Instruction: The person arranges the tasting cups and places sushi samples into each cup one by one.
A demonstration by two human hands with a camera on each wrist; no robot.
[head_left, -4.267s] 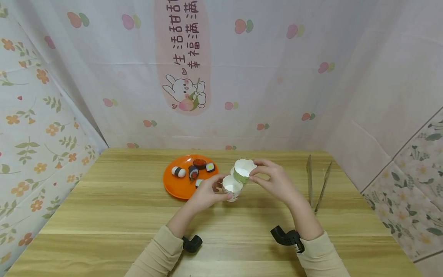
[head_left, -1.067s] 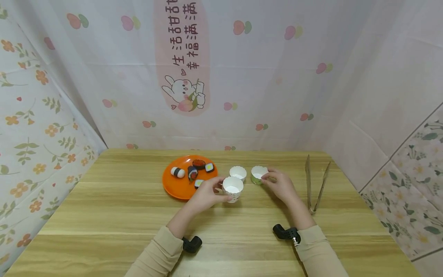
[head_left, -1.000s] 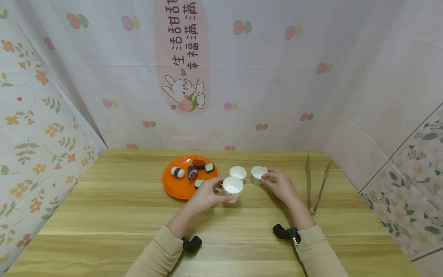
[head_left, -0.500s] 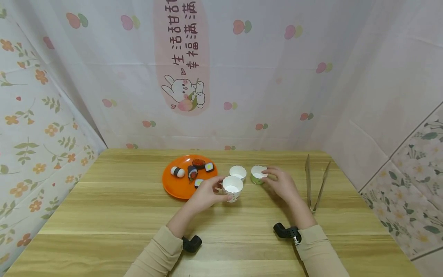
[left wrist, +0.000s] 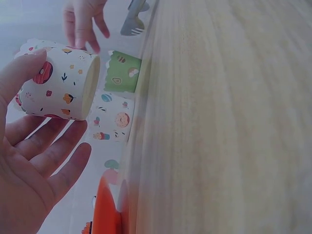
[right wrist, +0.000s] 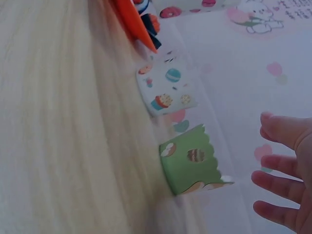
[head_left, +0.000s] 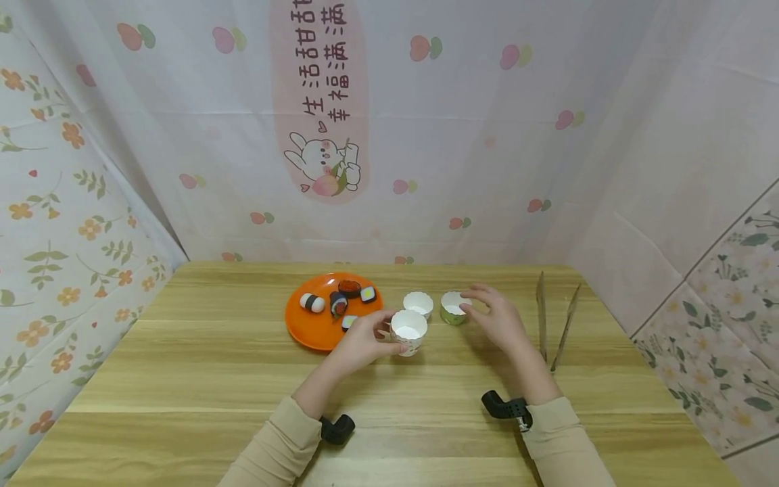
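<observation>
My left hand grips a white paper baking cup with small printed pictures, thumb on one side and fingers on the other. In the left wrist view the held cup hangs clear of the table. A green paper cup stands upright on the table, beside a second white printed cup. Close to the green cup's right side is my right hand, its fingers spread and holding nothing. The right wrist view shows a gap between those fingers and the green cup.
Left of the cups lies an orange plate with several sushi pieces, among them a white one with a dark band. Metal tongs lie spread apart at the right. A printed curtain hangs behind the wooden table.
The green cup has moved from near the left hand's cup to a spot on the table further right. My right hand has let go of it and lifted slightly. The left hand stays put.
</observation>
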